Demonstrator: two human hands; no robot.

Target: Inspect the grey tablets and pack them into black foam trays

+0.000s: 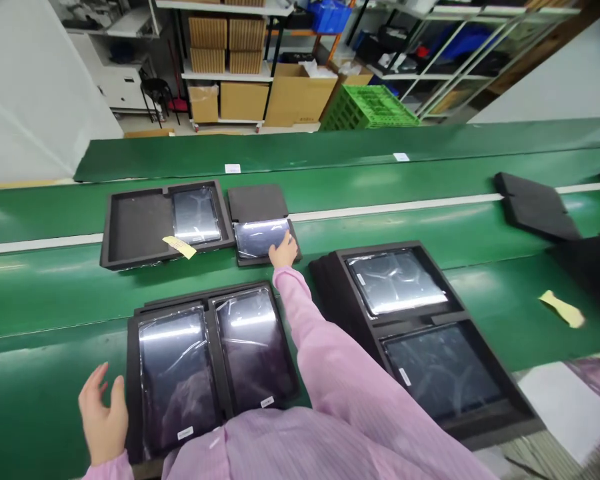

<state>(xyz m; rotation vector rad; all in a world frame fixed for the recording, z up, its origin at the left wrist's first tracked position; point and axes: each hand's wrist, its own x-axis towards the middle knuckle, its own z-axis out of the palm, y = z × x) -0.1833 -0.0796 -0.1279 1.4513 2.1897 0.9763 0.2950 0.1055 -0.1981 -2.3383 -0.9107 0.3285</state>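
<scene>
Green desk runs beneath our left hand, its grip released and holding nothing. Next come a far tray with 1 panel and a yellow strip, then a near tray with 2 panels. Our right hand touches the small panel on its foam holder — clenched or merely resting, we cannot tell. Pulling from that 1 end could let the glossy panel slip; our low sleeve might snag the tray stack rightward.

This is looking like a factory workshop: foam trays are lining a green tabletop, cartons are filling shelving.
</scene>
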